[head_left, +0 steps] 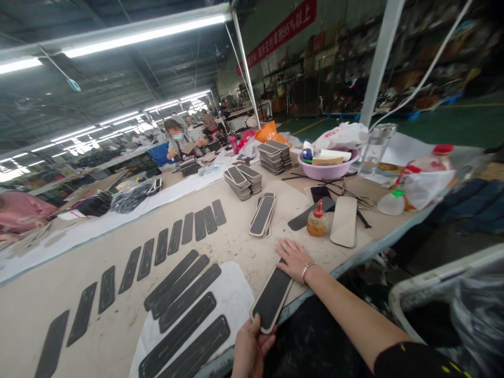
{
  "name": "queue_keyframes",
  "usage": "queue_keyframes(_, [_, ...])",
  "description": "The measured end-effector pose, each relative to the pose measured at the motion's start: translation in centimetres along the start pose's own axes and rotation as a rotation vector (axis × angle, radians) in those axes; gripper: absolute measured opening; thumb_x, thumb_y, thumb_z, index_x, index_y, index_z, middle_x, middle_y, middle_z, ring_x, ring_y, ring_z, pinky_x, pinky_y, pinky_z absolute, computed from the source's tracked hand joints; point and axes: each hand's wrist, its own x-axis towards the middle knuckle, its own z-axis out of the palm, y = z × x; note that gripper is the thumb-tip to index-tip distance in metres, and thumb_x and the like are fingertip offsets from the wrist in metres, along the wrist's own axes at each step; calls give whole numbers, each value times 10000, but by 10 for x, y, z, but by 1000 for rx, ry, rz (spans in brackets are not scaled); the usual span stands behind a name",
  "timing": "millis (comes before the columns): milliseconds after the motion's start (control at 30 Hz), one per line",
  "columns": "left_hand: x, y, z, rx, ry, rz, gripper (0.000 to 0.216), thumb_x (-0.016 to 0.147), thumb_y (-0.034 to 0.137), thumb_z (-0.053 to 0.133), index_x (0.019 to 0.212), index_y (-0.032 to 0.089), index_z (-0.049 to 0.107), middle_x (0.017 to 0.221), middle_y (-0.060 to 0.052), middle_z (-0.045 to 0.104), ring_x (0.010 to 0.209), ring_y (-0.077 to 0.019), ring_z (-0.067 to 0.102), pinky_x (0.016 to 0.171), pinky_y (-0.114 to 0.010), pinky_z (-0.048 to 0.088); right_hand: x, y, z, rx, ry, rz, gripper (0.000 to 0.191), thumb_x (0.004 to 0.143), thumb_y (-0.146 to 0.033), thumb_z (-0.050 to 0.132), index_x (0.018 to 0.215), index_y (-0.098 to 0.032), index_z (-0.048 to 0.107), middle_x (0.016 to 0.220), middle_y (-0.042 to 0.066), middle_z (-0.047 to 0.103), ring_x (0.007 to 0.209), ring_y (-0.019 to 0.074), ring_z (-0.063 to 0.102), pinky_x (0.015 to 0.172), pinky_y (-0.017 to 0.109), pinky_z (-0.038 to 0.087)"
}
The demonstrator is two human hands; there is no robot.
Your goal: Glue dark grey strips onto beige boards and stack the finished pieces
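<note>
My left hand [250, 346] pinches the near end of a long beige board with a black strip on it [271, 299], at the table's front edge. My right hand [293, 257] lies flat, fingers spread, pressing on the far end of the same piece. Left of it, several long black strips [185, 310] lie side by side, some on a white sheet [236, 286]. A small stack of the same beige-backed pieces [262, 215] rests further up the table.
A row of shorter black strips [157, 247] runs across the table [236, 241]. A glue bottle [317, 220], a bare beige board [344, 220], scissors [356, 197], a pink bowl [326, 170] and stacked pieces [244, 181] lie beyond. A person sits far back left.
</note>
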Motion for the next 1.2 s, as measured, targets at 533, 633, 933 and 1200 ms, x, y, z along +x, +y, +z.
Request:
queue_keyframes(533, [-3,1,2,24,-23,6,244,853,242,596,1053,115,540,871,-125,710,674,-193,702,508,-200,505,-39,-93,18,21,-72,-138,651,887,-569,380,1431,-213,335,1524,71,153,1402,226,29,1120,447,-2])
queue_keyframes(633, [-1,2,1,26,-29,-5,248,850,231,598,1059,114,536,877,-127,712,686,-199,703,526,-207,508,-44,-99,20,42,-87,-143,667,880,-575,402,1428,-199,340,1519,93,165,1401,231,35,1117,455,-11])
queue_keyframes(933, [-1,2,0,22,-66,9,264,843,279,614,1057,137,547,760,-46,685,538,-128,641,548,-210,496,-53,-118,31,125,-78,-93,595,929,-497,326,1447,-205,294,1531,95,98,1400,236,-23,1114,465,-16])
queue_keyframes(1200, [10,2,-3,39,7,-73,307,854,246,592,1121,134,492,772,-92,701,648,-199,698,503,-205,502,-48,-102,16,137,-37,-28,766,860,-596,408,1476,-195,189,1532,95,3,1398,238,-49,1116,452,-19])
